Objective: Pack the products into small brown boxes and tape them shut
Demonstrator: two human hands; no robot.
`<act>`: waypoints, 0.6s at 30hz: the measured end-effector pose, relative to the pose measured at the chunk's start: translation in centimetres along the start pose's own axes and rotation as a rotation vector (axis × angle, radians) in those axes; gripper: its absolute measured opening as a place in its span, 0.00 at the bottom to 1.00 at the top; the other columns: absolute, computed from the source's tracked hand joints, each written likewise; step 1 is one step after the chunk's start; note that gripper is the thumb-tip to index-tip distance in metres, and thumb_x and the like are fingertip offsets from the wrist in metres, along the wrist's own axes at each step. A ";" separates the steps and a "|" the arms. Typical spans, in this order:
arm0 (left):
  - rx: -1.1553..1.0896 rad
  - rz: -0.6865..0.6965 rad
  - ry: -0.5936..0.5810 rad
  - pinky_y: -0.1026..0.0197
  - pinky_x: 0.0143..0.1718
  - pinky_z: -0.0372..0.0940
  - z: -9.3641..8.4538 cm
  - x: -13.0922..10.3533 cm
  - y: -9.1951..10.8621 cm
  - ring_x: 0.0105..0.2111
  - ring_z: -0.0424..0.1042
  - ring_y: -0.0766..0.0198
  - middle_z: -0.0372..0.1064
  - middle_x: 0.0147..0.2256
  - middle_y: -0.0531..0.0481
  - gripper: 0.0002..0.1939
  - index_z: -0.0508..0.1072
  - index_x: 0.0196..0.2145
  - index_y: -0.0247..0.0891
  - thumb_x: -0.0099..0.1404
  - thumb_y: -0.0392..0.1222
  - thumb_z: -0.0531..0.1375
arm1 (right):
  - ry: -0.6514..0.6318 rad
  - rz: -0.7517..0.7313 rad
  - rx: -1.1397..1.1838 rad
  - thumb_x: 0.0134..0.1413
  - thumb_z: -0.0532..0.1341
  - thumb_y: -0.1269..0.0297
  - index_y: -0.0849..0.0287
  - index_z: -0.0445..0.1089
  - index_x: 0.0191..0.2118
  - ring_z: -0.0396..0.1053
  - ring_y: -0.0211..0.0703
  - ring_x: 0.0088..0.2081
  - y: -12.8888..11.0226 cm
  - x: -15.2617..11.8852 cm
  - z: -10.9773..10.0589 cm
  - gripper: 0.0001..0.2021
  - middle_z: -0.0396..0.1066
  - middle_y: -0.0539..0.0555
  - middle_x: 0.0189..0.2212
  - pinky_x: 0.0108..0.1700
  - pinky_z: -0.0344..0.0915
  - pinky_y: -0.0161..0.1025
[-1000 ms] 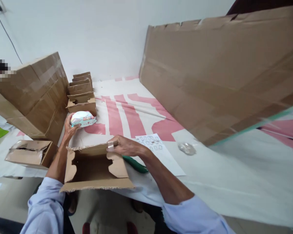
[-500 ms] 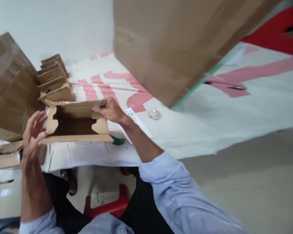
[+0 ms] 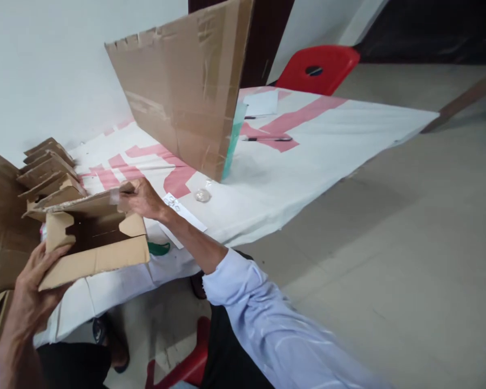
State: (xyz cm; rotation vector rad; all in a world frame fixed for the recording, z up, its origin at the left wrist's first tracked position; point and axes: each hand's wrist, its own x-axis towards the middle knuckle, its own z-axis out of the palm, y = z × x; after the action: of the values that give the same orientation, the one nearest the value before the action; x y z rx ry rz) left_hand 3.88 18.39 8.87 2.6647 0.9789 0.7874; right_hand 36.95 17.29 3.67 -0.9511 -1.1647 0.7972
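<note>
An open cardboard box (image 3: 101,256) is between my two hands near the table's front edge, its inside dark and its flaps standing out. My left hand (image 3: 38,286) grips the near left corner, with the thumb on the front flap and the fingers beneath it. At the far right corner, my right hand (image 3: 143,200) pinches the raised back flap. A green object (image 3: 159,248), partly hidden, lies just right of the box. Beyond it are a white printed sheet (image 3: 186,221) and a small clear crumpled lump (image 3: 202,195).
Several cardboard boxes (image 3: 51,167) stand in a row at the back left, beside a larger carton (image 3: 0,216). A big upright cardboard panel (image 3: 178,86) stands on the white-and-pink tablecloth (image 3: 308,129). Behind it are a pen (image 3: 267,139) and a red chair (image 3: 319,70).
The view has swung right, so things sit further left. My left hand has gone from loosely spread beside the box to gripping its near flap; my right hand stays on the back flap.
</note>
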 end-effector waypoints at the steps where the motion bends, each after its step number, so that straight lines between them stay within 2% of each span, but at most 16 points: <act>1: -0.006 0.003 0.043 0.32 0.71 0.63 0.4 0.2 0.3 0.65 0.72 0.41 0.78 0.58 0.51 0.23 0.83 0.52 0.60 0.57 0.51 0.70 | 0.004 -0.013 0.022 0.55 0.70 0.51 0.58 0.67 0.26 0.69 0.39 0.32 0.0 -0.1 -0.3 0.18 0.68 0.47 0.24 0.31 0.64 0.33; 3: -0.022 -0.012 0.110 0.35 0.68 0.68 1.1 0.4 1.0 0.62 0.75 0.43 0.78 0.57 0.50 0.15 0.85 0.44 0.54 0.60 0.45 0.66 | -0.011 -0.035 0.068 0.53 0.71 0.49 0.58 0.67 0.26 0.68 0.38 0.32 0.0 -0.3 -0.7 0.19 0.68 0.48 0.25 0.31 0.66 0.34; 6: -0.025 -0.054 0.147 0.42 0.63 0.73 1.7 -0.2 1.3 0.58 0.78 0.45 0.77 0.58 0.48 0.13 0.85 0.41 0.48 0.60 0.40 0.64 | -0.066 -0.038 0.086 0.52 0.71 0.50 0.59 0.72 0.30 0.71 0.40 0.34 0.8 -0.5 -0.9 0.17 0.73 0.50 0.28 0.36 0.71 0.37; 8: -0.006 -0.097 0.182 0.45 0.61 0.74 1.7 -0.9 0.5 0.56 0.78 0.47 0.77 0.57 0.48 0.12 0.84 0.40 0.46 0.61 0.40 0.63 | -0.044 -0.031 0.025 0.53 0.71 0.54 0.60 0.76 0.37 0.75 0.43 0.38 1.6 -0.5 -0.9 0.14 0.78 0.53 0.35 0.43 0.74 0.41; 12: 0.019 -0.272 0.306 0.46 0.61 0.72 1.3 -2.5 -3.5 0.55 0.78 0.47 0.78 0.54 0.44 0.08 0.83 0.36 0.43 0.60 0.44 0.64 | 0.029 0.018 -0.151 0.54 0.71 0.59 0.61 0.78 0.50 0.77 0.50 0.47 3.3 -0.2 -1.0 0.19 0.80 0.61 0.47 0.53 0.74 0.48; 15: 0.007 -0.435 0.393 0.44 0.62 0.70 1.6 -3.1 -7.3 0.56 0.76 0.43 0.80 0.44 0.43 0.10 0.80 0.33 0.42 0.55 0.47 0.66 | -0.008 0.042 -0.180 0.56 0.70 0.58 0.63 0.78 0.53 0.78 0.51 0.47 4.1 -0.1 -0.8 0.21 0.81 0.63 0.48 0.55 0.74 0.51; 18: -0.016 -0.503 0.440 0.46 0.56 0.73 2.6 -3.5 -9.7 0.51 0.77 0.47 0.78 0.39 0.45 0.16 0.78 0.41 0.41 0.56 0.50 0.66 | -0.012 0.043 -0.188 0.56 0.69 0.58 0.63 0.79 0.53 0.78 0.51 0.46 4.7 -0.2 -0.4 0.21 0.81 0.63 0.47 0.54 0.75 0.49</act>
State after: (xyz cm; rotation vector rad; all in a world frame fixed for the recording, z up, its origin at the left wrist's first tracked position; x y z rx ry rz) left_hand -2.24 23.56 1.84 2.1089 1.6426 1.2582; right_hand 37.11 18.95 -0.73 -1.1302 -1.2495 0.7377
